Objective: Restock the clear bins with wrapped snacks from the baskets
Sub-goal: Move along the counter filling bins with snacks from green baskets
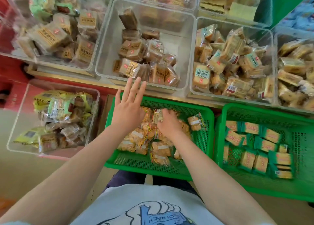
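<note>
Wrapped snacks (149,136) lie heaped every which way, no shared axis, in the green basket (119,160) directly below the half-empty clear bin (105,61) they likely restock. The right hand (168,122) curls into the pile, gripping packets; the left hand (127,105) hovers flat, fingers spread, over the basket's far-left corner.
</note>
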{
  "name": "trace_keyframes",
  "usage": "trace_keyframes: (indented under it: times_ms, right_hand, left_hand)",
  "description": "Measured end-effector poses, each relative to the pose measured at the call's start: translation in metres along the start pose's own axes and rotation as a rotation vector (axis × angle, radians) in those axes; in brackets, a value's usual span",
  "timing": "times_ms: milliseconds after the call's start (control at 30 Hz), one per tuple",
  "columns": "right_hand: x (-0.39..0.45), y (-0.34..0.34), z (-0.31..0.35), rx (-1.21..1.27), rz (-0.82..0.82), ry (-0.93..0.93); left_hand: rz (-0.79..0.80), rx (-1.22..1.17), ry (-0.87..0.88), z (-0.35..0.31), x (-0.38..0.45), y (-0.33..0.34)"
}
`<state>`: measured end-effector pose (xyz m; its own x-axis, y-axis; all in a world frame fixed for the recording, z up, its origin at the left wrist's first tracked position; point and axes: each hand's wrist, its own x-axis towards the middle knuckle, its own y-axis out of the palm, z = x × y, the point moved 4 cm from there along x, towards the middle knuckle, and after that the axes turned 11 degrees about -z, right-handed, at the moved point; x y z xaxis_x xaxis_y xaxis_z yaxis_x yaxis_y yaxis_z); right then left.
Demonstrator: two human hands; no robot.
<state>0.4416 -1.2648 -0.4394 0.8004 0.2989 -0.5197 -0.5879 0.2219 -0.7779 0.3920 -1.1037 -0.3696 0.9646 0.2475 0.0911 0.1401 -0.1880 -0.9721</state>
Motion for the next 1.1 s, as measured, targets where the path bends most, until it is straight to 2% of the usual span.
trace_keyframes:
  times_ms: [67,233,333,433,567,633,700,767,833,900,967,1100]
  right_hand:
    - [0.014,0.020,0.004,-0.033,0.006,0.017]
    - [0.027,0.053,0.009,-0.340,0.027,-0.053]
    - [0.028,0.052,0.007,-0.289,0.006,-0.048]
    - [0.025,0.036,0.004,-0.050,-0.011,0.014]
    - [0.004,-0.007,-0.002,0.444,0.015,0.247]
    - [-0.015,-0.033,-0.007,0.815,0.088,0.444]
    - [-0.039,-0.063,-0.012,1.268,0.155,0.550]
    - [-0.058,-0.095,-0.014,1.554,0.188,0.517]
    - [-0.071,-0.126,-0.014,1.751,0.211,0.385]
    - [-0.076,-0.155,-0.013,1.867,0.209,0.269]
    - [-0.073,-0.180,-0.017,1.855,0.143,0.207]
    - [-0.058,-0.221,-0.041,1.624,-0.116,0.309]
  left_hand:
    - [-0.012,0.000,0.000,0.000,0.000,0.004]
    - [0.020,0.050,0.016,0.000,0.001,0.007]
    - [0.045,0.072,0.014,0.003,0.000,0.008]
    - [0.064,0.078,0.016,0.001,0.000,0.006]
    - [0.111,0.062,-0.008,-0.002,0.001,0.001]
    - [0.137,0.019,-0.039,-0.003,0.001,-0.003]
    - [0.133,-0.077,-0.096,-0.002,0.002,-0.010]
    - [0.104,-0.163,-0.176,-0.004,0.007,-0.018]
    - [0.087,-0.212,-0.239,-0.016,0.014,-0.025]
    - [0.094,-0.236,-0.203,-0.042,0.023,-0.029]
    - [0.140,-0.261,-0.087,-0.077,0.029,-0.027]
    - [0.235,-0.292,0.003,-0.126,0.039,-0.014]
